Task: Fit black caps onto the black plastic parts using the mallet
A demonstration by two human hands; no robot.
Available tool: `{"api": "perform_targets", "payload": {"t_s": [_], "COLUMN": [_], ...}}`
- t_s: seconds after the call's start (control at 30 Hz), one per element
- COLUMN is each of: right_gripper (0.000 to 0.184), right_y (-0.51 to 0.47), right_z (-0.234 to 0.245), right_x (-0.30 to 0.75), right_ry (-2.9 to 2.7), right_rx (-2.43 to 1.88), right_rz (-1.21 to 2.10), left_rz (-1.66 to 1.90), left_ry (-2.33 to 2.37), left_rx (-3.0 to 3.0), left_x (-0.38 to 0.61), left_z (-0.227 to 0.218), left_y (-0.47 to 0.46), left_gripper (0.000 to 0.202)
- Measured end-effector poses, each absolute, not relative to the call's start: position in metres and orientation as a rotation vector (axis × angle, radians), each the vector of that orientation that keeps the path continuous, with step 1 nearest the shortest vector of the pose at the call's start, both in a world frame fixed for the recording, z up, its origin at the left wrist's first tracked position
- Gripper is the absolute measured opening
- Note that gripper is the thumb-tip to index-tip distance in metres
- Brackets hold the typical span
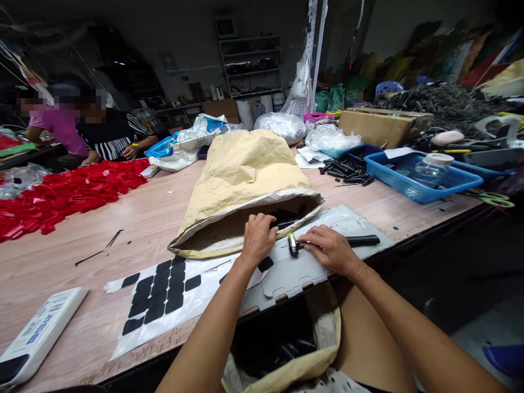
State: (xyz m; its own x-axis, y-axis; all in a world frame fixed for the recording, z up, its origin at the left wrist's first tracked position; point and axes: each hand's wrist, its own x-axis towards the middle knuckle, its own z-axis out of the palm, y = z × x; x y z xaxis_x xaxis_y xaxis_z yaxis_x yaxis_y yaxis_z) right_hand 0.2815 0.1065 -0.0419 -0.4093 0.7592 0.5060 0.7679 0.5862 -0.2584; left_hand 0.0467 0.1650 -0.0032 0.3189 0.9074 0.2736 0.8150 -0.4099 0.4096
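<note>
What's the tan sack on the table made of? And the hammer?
The creased tan sack looks like matte paper; its whitish lining might be woven plastic. The hammer has a shiny silvery part, probably metal; its smooth-looking black handle may be plastic or rubber.

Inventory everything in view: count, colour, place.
Table: one, wood-toned, centre
Large sack: one, tan, mid-table
Lower sack: one, tan, below table edge
Board: one, grey, under hammer
Hammer: one, black and yellow, over board
Sticker sheet: one, white with black, on table
Printed box: one, white, lower left
Pieces: many, red, left
Loose parts: many, black, beside tray
Front tray: one, blue, right
Carton: one, brown, back right
Co-workers: at least two, pink and black tops, back left
Left hand: one, bare, at large sack
Right hand: one, bare, at hammer
</note>
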Motion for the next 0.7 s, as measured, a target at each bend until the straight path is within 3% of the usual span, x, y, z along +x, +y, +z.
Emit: {"api": "perform_targets", "payload": {"t_s": [0.27,0.5,0.7], "right_gripper": [0.022,0.021,0.022], "right_y": [0.106,0.107,0.108], "right_z": [-0.042,-0.043,-0.046], "right_x": [0.282,0.282,0.282], "right_ry": [-2.221,-2.205,-2.204], "right_rx": [-1.203,-1.202,-1.188], "right_rz": [0.015,-0.001,-0.033], "left_rz": [0.538,0.716,0.729], "left_ry": [1.594,1.488,1.383], "left_rx": [2.479,2.311,2.197], "left_x": [0.059,0.012,-0.012], "left_z": [-0.008,0.006,-0.012], "left_y": [0.175,0.131,0.102], "left_gripper": [0.013,0.011,0.014]}}
